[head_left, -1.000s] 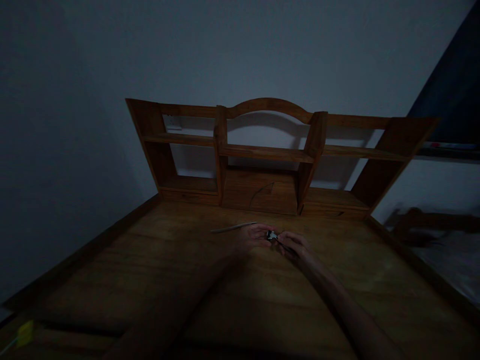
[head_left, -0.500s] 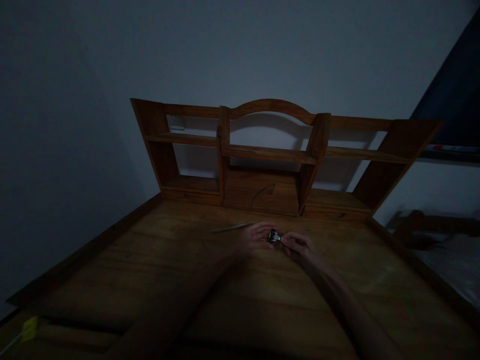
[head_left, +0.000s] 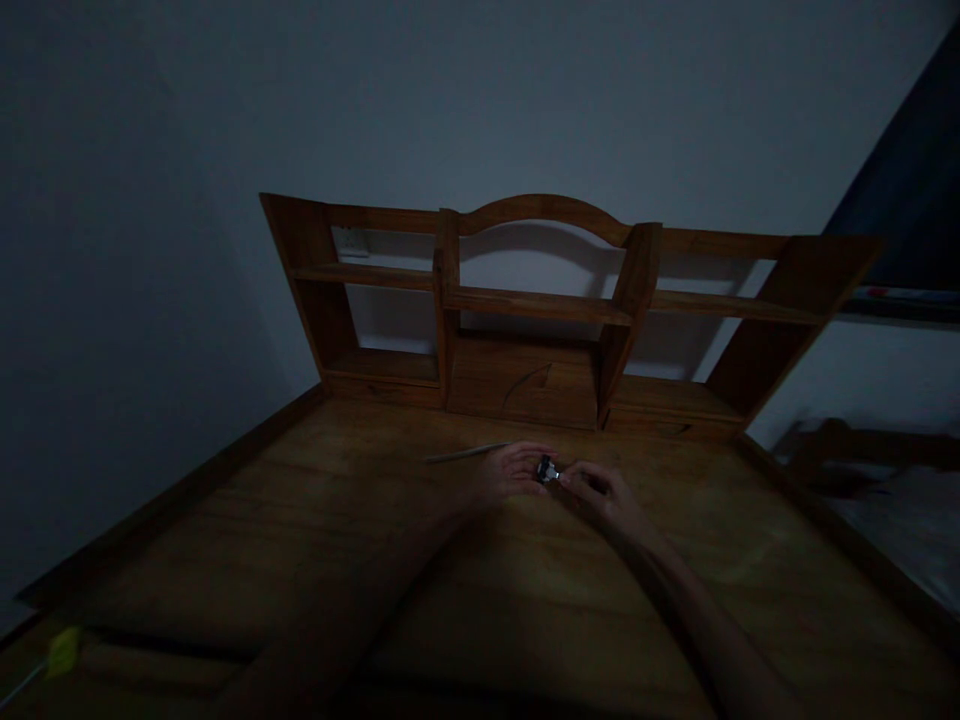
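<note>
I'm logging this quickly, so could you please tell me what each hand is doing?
Left hand: closed on the small metal part.
Right hand: pinching the same part.

Very little is different from one second ago. The two hands have moved a small way toward the back edge of the wooden desk (head_left: 300, 520), nearer to the shelf unit (head_left: 540, 310). The small shiny metal object (head_left: 547, 470) went with them. The left hand (head_left: 510, 472) now covers more of the near end of the thin stick (head_left: 465, 453). The right hand (head_left: 600, 492) has turned a little, with its fingers (head_left: 574, 478) closer around the object. In this dark light, finer finger changes cannot be told.
</note>
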